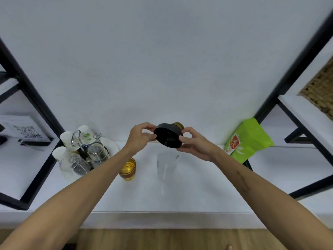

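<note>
Both my hands hold a round black lid [168,136] in the air above the white counter [189,186]. My left hand [139,137] pinches its left rim and my right hand [195,143] pinches its right rim. A brownish part [178,125] shows behind the lid's top edge. Directly below stands a clear glass pitcher [166,165], open at the top. A small glass of amber liquid [128,168] stands to the pitcher's left, partly behind my left forearm.
A round tray [111,143] at the left carries a metal rack with clear glasses [95,152] and paper cups [65,139]. A green packet [249,139] leans at the right. Black-framed shelves flank both sides, with a QR-code card [27,132] on the left one and a woven basket [320,89] upper right.
</note>
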